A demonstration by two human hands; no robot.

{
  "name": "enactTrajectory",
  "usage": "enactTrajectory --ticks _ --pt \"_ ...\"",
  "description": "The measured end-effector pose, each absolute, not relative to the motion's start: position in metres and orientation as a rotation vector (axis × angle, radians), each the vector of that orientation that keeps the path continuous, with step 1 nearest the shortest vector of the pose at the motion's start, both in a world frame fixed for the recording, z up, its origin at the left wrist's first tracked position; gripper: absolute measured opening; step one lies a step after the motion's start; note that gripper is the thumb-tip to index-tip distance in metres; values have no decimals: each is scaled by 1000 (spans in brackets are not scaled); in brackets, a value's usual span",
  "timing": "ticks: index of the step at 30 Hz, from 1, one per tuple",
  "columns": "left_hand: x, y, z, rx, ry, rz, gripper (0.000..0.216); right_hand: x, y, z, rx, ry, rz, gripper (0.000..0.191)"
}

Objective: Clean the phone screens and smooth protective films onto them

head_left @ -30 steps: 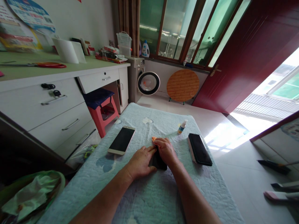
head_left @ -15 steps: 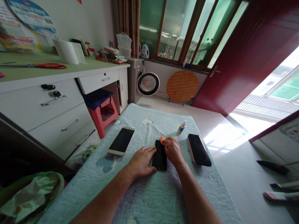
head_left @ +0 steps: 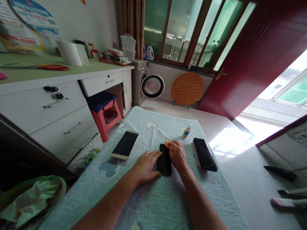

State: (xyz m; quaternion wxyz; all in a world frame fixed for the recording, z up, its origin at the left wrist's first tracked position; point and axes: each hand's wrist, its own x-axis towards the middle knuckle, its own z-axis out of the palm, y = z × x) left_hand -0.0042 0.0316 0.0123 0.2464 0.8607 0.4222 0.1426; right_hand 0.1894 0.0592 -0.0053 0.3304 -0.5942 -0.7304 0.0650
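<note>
A black smartphone [head_left: 164, 162] lies face up on the cloth-covered table in front of me. My left hand [head_left: 146, 166] grips its left edge, with the thumb near the lower corner and the fingers along the upper side. Pinched in my right hand [head_left: 177, 156] is a small orange cloth [head_left: 167, 144], pressed to the phone's top end. To the left lies a gold-framed smartphone [head_left: 126, 144] with a dark screen. On the right rests a black phone in an open flip case [head_left: 205, 154]. A small spray bottle [head_left: 187, 131] stands beyond my right hand.
A pale blue quilted cover [head_left: 153, 201] drapes the table. At the left are a white desk [head_left: 103, 75] with scissors [head_left: 51, 67] and a paper roll [head_left: 72, 53], a red stool [head_left: 105, 119] and a bin [head_left: 62, 185]. A washing machine [head_left: 140, 80] stands open behind.
Both hands and the phones keep nearly the same places. The orange cloth stays at the phone's top end; the whole view has shifted very slightly.
</note>
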Motion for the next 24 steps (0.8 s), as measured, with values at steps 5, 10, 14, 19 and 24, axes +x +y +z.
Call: enactTrajectory --ticks 5,10,14,19,24 --pt "-4 30 16 2303 1146 411 83 181 61 -11 -1476 -1974 239 32" --pt "-4 31 9 2296 1163 424 91 180 59 -8 -1385 -2057 286 32" --pt "-4 31 2 2267 1206 449 100 177 55 1 -1301 -2135 348 36" --pt "-4 32 5 2244 1173 449 99 177 50 12 -1221 -2215 466 40" --pt "-5 32 9 2221 1182 409 99 179 44 22 -1181 -2255 588 38"
